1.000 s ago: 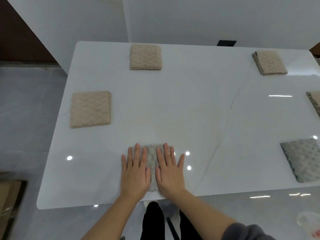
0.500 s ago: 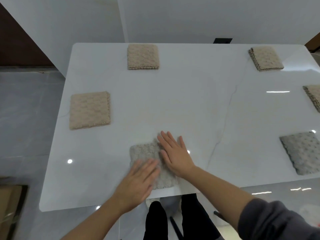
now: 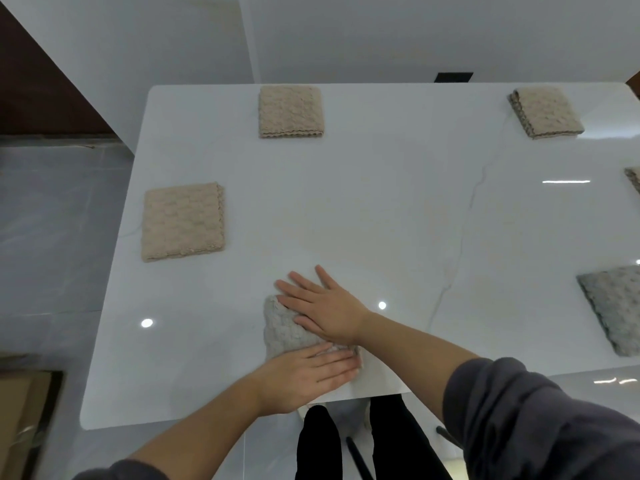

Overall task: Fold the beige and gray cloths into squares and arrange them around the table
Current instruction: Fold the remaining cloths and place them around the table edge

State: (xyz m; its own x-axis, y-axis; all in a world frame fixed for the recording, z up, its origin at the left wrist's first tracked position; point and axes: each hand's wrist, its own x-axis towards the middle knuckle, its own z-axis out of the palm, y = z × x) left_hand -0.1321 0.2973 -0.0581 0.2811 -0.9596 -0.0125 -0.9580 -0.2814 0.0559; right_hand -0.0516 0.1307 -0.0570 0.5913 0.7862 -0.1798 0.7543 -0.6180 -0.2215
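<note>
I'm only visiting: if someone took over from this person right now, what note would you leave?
Left hand: flat on the near gray cloth, at its near edge. Right hand: flat on its far side.
Done: folded squares lie round the table: left beige cloth, far beige cloth, far-right beige cloth, right gray cloth, a cloth cut off at the right edge.
Left: likely just smoothing this last one.

Soft even light, glare spots on the glossy table (image 3: 381,209), edges bowed.
</note>
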